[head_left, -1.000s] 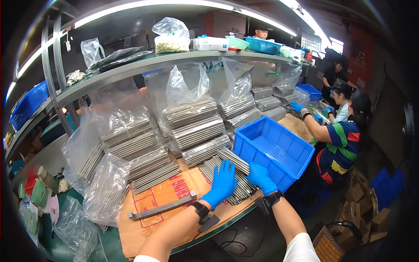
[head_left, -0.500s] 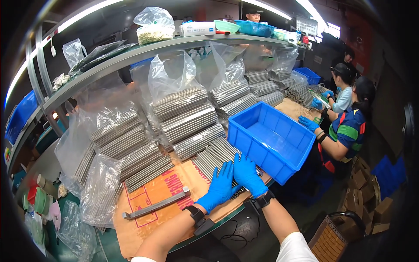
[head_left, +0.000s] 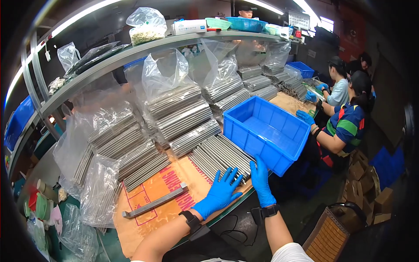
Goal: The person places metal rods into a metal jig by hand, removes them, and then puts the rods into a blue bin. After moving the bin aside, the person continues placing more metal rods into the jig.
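A loose layer of thin grey metal rods [head_left: 217, 156] lies on the brown paper [head_left: 179, 174] in front of me. My left hand [head_left: 218, 194], in a blue glove, rests at the near ends of these rods, its fingers spread and holding nothing. At the pile's right side, my right hand [head_left: 262, 181], gloved too, stands on edge with its fingers stretched out. It is right beside the outermost rods; whether it touches them I cannot tell. To the left of my left hand, a flat grey metal bar [head_left: 155, 202] lies slantwise on the paper.
A blue plastic bin [head_left: 268, 133] stands just beyond my right hand. Behind the rods are stacked bundles of rods [head_left: 183, 118] in clear plastic bags. A shelf [head_left: 104, 54] spans above. Co-workers sit at the right, one in a striped shirt [head_left: 347, 126]. A woven-back chair [head_left: 327, 236] stands lower right.
My hands have moved apart: the right one to the pile's right side, the left one spreading its fingers at the near ends. The rods between them now lie more evenly lined up.
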